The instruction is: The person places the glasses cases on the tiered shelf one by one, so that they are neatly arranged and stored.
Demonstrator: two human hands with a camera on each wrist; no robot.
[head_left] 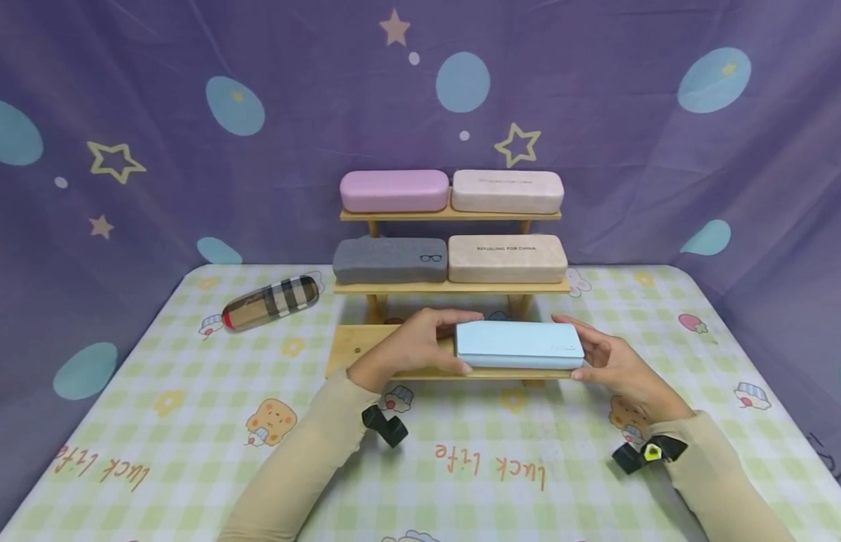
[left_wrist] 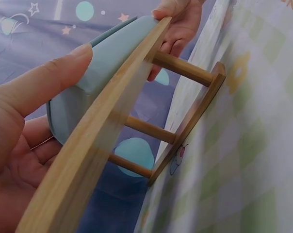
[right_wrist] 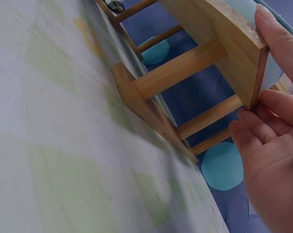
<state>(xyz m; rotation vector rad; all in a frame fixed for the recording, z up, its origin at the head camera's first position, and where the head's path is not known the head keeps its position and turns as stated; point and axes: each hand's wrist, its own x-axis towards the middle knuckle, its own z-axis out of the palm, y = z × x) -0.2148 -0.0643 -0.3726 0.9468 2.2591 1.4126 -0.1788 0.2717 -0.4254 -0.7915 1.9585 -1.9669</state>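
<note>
A light blue glasses case (head_left: 518, 344) lies on the right part of the lowest tier of a wooden stand (head_left: 345, 348). My left hand (head_left: 423, 342) holds its left end, thumb at the front and fingers behind. At the opposite end, my right hand (head_left: 610, 357) holds the case between thumb and fingers. The left wrist view shows the left thumb pressed on the case (left_wrist: 105, 63) beside the board's edge. In the right wrist view, fingers of the right hand (right_wrist: 277, 145) touch the board's corner, and the case is mostly hidden.
A pink case (head_left: 394, 191) and a pale case (head_left: 507, 191) stand on the top tier. On the middle tier sit a grey case (head_left: 390, 260) and a cream case (head_left: 507, 259). A plaid-banded case (head_left: 271, 302) lies on the checked tablecloth (head_left: 190, 421), left of the stand.
</note>
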